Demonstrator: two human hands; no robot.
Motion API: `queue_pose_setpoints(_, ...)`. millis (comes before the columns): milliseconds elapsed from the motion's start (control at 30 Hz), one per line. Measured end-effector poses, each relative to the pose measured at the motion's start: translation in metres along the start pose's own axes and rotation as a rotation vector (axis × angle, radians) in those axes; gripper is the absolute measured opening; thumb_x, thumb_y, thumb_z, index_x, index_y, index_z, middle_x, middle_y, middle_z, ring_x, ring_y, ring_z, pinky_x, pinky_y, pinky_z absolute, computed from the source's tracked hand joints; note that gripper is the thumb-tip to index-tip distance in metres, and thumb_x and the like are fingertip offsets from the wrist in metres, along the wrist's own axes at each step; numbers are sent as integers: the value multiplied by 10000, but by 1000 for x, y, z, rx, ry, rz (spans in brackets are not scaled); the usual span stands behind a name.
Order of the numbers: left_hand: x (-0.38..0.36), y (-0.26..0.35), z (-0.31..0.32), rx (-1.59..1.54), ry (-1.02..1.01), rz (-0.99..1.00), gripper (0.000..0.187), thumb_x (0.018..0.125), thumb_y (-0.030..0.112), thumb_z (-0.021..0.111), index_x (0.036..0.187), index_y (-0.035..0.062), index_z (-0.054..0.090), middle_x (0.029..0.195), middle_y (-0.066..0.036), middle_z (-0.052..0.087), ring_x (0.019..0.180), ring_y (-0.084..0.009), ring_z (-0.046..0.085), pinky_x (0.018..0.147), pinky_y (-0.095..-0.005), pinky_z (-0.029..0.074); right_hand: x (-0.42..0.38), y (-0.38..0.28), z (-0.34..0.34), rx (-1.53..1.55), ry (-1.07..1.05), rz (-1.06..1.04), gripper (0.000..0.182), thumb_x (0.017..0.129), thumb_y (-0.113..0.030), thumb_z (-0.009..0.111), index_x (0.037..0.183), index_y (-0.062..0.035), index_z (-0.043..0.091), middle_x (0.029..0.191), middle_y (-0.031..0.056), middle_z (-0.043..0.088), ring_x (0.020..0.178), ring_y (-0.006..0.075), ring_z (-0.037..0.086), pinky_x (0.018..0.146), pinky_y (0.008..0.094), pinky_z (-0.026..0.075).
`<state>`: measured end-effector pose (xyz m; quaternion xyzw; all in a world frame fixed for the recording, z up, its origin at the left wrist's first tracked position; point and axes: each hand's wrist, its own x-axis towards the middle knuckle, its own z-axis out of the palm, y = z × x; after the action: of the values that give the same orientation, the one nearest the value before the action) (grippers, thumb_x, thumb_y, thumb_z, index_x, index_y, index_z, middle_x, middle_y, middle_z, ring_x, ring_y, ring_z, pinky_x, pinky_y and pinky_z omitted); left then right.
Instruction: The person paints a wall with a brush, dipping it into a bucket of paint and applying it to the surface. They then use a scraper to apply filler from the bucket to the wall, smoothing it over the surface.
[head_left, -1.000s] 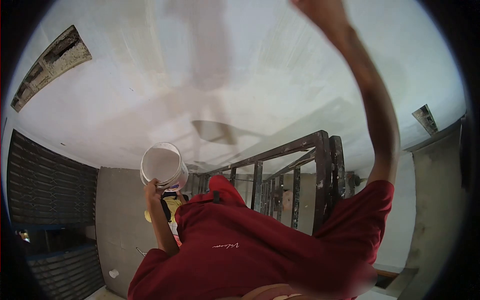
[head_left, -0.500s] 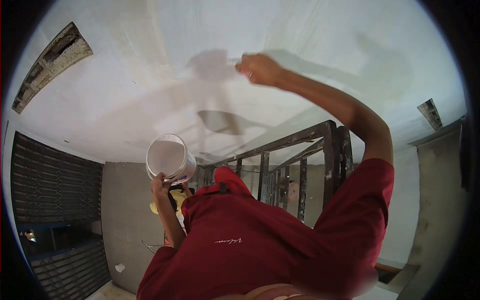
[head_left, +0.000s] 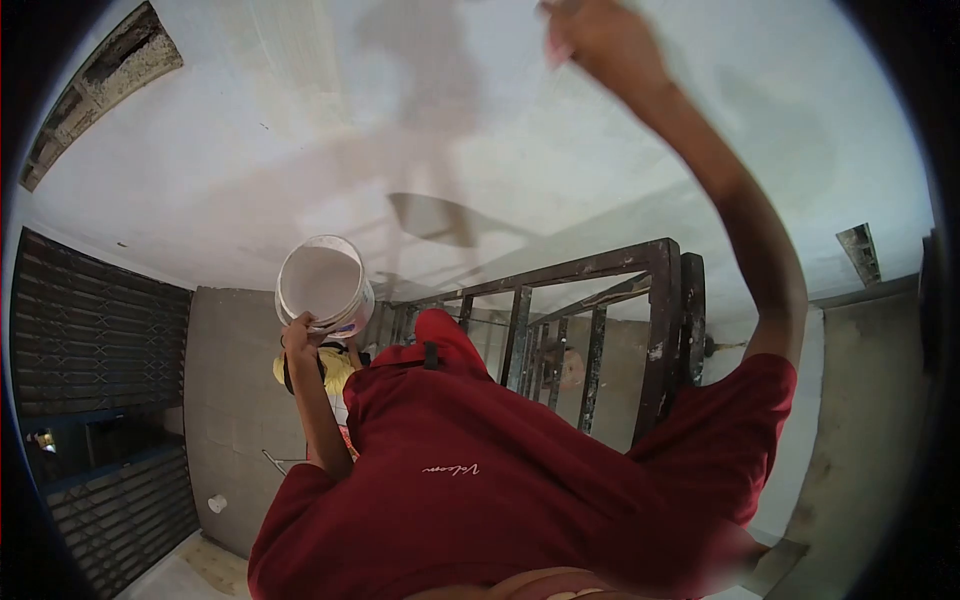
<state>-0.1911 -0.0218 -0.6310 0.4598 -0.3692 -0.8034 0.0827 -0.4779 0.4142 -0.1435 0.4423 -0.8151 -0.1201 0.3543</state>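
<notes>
My left hand point(head_left: 300, 338) grips the near rim of a white bucket point(head_left: 362, 308), fingers closed over its edge. The opening of the bucket faces up toward me, and its inside looks whitish. My right arm is raised high, and my right hand point(head_left: 612, 42), slightly blurred, is closed close to the pale wall point(head_left: 560, 140). A small pink-red piece point(head_left: 557, 47) shows at its fingers, and the rest of what it holds is cut off by the top of the view or hidden.
A dark, paint-spattered ladder-like frame point(head_left: 660, 340) stands beside my body. Below the bucket is a person in yellow point(head_left: 350, 370). A slatted metal shutter point(head_left: 100, 340) is at the left. Block openings break the wall at upper left point(head_left: 105, 85) and right point(head_left: 858, 253). A small white container point(head_left: 217, 503) lies low.
My right hand has moved up and to the right along the wall, its shadow shifting upward too. The bucket in my left hand appears slightly higher and farther left as the view shifts.
</notes>
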Motion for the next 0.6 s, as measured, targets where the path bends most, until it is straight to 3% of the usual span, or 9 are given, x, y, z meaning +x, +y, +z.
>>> queue_pose_setpoints(67,-2,3,6,-12,-35,-11,458,706,-30,593,1111,-66,381,1013,-226,522,832,-396,630,690,-561,583,-7,-50,34,-129,13,-196,275,750,-123,614,1020,-99,662,1010,168,579,941,270,595,715,328,542)
queue_pose_setpoints(167,-18,5,19,-40,-128,-53,421,725,0,579,1107,-55,413,1029,-194,532,872,-390,632,714,-546,587,-27,-97,84,260,-103,-272,122,703,-88,654,803,-68,587,886,124,541,850,253,592,664,338,543)
queue_pose_setpoints(267,-58,17,46,108,-61,18,423,788,18,502,1198,-59,434,1131,-233,522,1007,-406,598,799,-584,557,-39,-115,116,411,-160,-354,111,696,-81,671,733,-56,569,781,119,549,730,263,590,567,381,481)
queue_pose_setpoints(300,-53,16,43,84,-51,-64,531,788,21,508,1307,14,398,1224,-208,492,1084,-386,569,831,-578,547,-40,-117,119,439,-207,-348,101,740,-132,657,740,-63,583,790,137,556,727,267,600,566,387,481)
queue_pose_setpoints(400,-56,13,45,-21,-74,8,313,719,-21,554,1012,-92,472,972,-201,541,830,-398,636,693,-558,589,-42,-121,120,541,-239,-316,121,795,-184,627,758,-75,589,801,163,560,727,294,606,577,414,476)
queue_pose_setpoints(433,-56,13,45,-24,-73,-1,301,712,-31,550,995,-99,475,967,-204,538,820,-403,637,690,-572,587,-43,-120,119,579,-237,-307,118,800,-185,618,762,-78,585,802,166,558,728,306,604,583,425,473)
queue_pose_setpoints(533,-67,18,50,-3,-74,3,297,708,-29,547,988,-96,477,987,-212,534,837,-410,634,695,-573,586,-34,-94,96,627,-243,-83,22,780,-88,585,778,-78,565,752,120,536,699,311,580,616,432,470)
queue_pose_setpoints(600,-74,21,54,39,-50,20,382,709,-22,549,1076,-94,470,1030,-214,544,864,-400,637,703,-556,590,-24,-52,77,631,-125,33,153,802,-63,545,908,-104,647,799,105,609,745,319,596,681,415,491)
